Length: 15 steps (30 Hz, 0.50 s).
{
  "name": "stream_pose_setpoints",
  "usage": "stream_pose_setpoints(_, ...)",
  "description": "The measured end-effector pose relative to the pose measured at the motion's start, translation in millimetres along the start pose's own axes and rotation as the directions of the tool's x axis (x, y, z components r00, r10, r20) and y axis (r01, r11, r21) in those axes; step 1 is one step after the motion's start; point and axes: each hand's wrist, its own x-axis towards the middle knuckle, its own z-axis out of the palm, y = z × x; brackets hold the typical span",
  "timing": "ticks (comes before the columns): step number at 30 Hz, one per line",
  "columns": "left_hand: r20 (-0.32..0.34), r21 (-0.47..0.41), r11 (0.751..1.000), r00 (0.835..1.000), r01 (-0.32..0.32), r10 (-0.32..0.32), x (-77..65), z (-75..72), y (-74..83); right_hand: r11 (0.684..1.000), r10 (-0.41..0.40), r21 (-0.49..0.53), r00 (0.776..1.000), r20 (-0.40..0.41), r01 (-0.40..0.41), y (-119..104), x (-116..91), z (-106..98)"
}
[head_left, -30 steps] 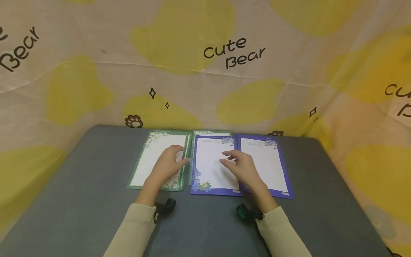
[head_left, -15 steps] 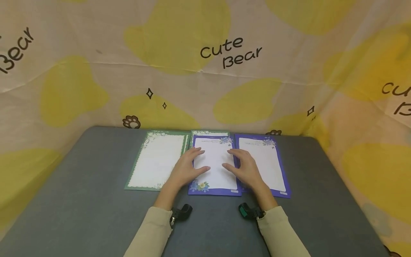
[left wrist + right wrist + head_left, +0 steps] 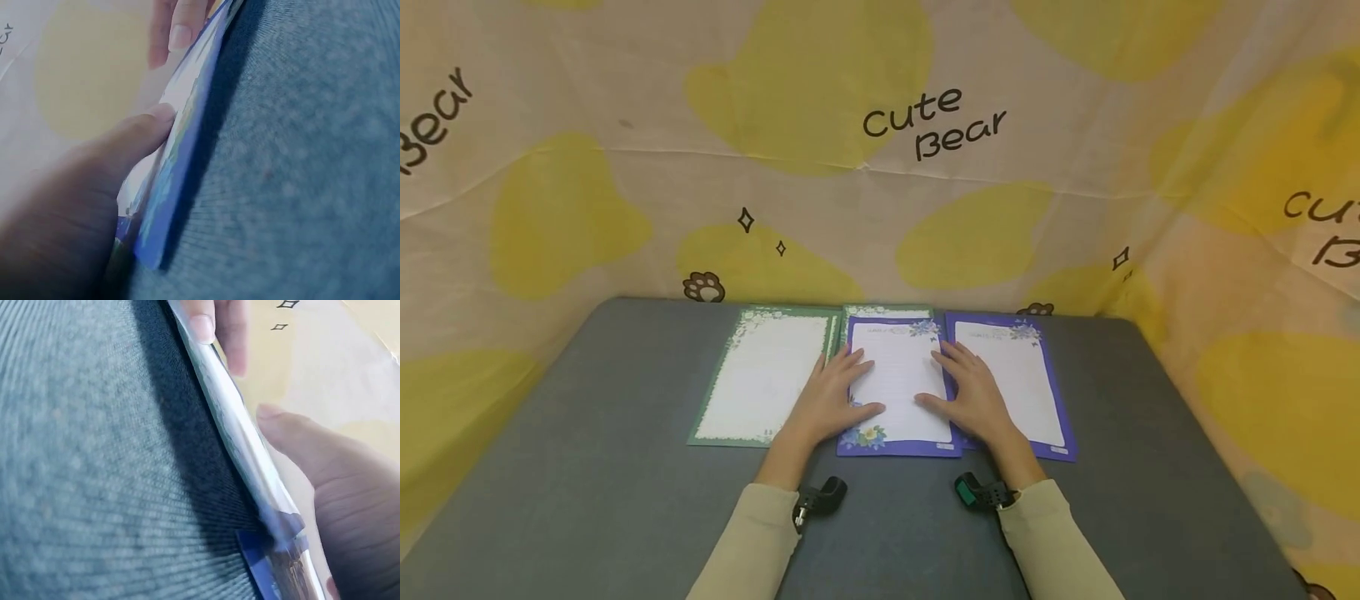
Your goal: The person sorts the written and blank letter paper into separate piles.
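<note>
A sheet of letter paper with a purple border (image 3: 898, 379) and blue flowers lies in the middle of the table, between both hands. My left hand (image 3: 823, 400) rests on its left side, fingers spread and thumb over the page; in the left wrist view the thumb (image 3: 147, 128) touches the paper. On the opposite side, my right hand (image 3: 977, 400) lies with spread fingers across its right edge and the neighbouring purple-bordered sheet (image 3: 1033, 392). Whether the right thumb (image 3: 294, 434) touches the paper is hard to tell. Neither hand grips anything.
Green-bordered sheets (image 3: 752, 387) overlap at the left. Another green-bordered sheet (image 3: 887, 312) shows behind the middle one. A dark grey cloth covers the table (image 3: 602, 433). A patterned curtain (image 3: 820, 100) hangs behind and along both sides.
My left hand has moved right, from the green-bordered sheets to the middle purple one. Both hands have come down towards the paper, and their fingers have spread and straightened.
</note>
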Motion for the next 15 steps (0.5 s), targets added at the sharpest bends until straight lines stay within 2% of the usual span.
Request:
stream_pose_setpoints(3, 0.035, 0.010, 1.000, 0.999, 0.013, -0.013, -1.5, 1.3, -1.5, 1.000, -0.011, -0.029, 0.999, 0.038, 0.013, 1.2, -1.5, 1.4)
stream_pose_setpoints(7, 0.040, 0.010, 1.000, 0.999, 0.023, -0.024, -2.5, 1.6, -1.6, 0.998, -0.024, -0.049, 0.996, 0.083, 0.028, 2.4, -2.8, 2.9)
stream_pose_setpoints(15, 0.019, 0.018, 1.000, 0.999, 0.025, -0.026, -0.7, 2.9, -0.9, 0.997, -0.027, -0.070, 0.996, 0.084, 0.032, 3.0, -3.8, 3.6)
